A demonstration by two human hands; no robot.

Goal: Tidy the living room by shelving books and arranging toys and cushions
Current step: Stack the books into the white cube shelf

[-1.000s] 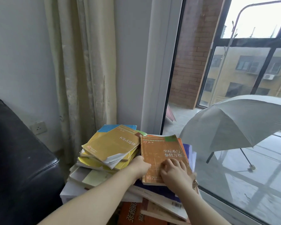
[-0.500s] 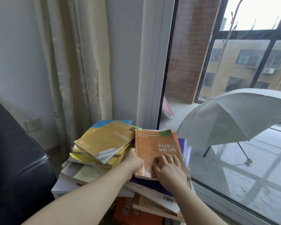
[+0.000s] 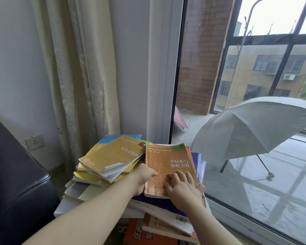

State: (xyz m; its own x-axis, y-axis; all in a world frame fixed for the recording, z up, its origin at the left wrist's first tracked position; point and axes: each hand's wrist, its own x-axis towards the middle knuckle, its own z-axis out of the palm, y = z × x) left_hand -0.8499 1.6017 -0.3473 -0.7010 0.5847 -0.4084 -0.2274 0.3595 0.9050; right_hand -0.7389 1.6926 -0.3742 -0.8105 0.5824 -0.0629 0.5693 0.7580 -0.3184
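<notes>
Atop a messy pile of books (image 3: 95,175), the grip of the left hand (image 3: 143,177) is pinching the left edge of an orange paperback book (image 3: 168,163) while the right hand (image 3: 183,189) is pressing its grip, spread flat, on the cover.

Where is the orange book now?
In the head view, the orange book lies on top of the book pile, right of the yellow book, near the window frame. The left hand holds its left edge; the right hand rests on its cover.
</notes>
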